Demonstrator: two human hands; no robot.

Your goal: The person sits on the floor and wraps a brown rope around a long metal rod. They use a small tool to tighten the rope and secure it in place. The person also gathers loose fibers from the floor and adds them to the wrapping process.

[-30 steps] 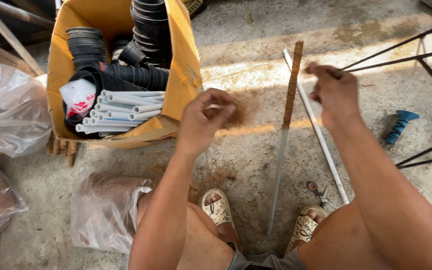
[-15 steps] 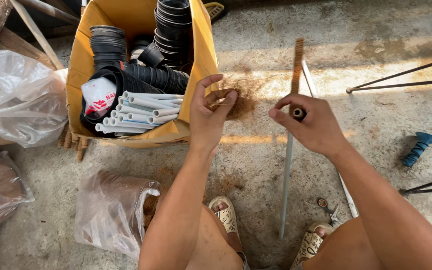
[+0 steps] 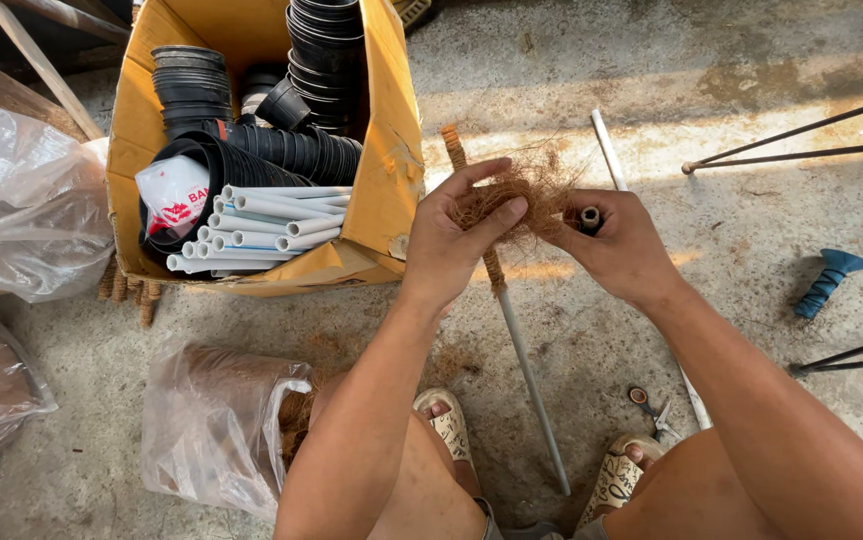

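Both hands raised over the concrete floor (image 3: 752,260), working a tuft of brown coconut fibre (image 3: 527,195) against a slim grey pipe (image 3: 527,365). Left hand (image 3: 457,240) pinching the fibre between thumb and fingertips, pressed to the pipe just below its fibre-wrapped upper section (image 3: 452,148). Right hand (image 3: 617,245) closed around a small dark spool (image 3: 589,218), its thumb and forefinger also drawing at the right edge of the tuft. Changed from half a second ago: then apart, the left holding only a small wisp near the box and the right gripping the pipe; now brought together at mid-pipe, with the fibre spread wide between them. A second earlier, further apart again, with the pipe standing nearer to upright. Pipe now tilted, top leaning far and left toward the cardboard box (image 3: 392,190), foot resting near, between two sandalled feet (image 3: 447,425). By the look of it, a fresh layer being added below the wrapped part, much bare pipe left. Inside the box, stacked black plastic pots (image 3: 327,60) and a bundle of white tubes (image 3: 262,225). Near left, a clear plastic bag of fibre (image 3: 222,420). A second white pipe (image 3: 607,145) flat on the floor to the right, small scissors (image 3: 652,410) beside its near end, and a blue handle (image 3: 827,280) far right.
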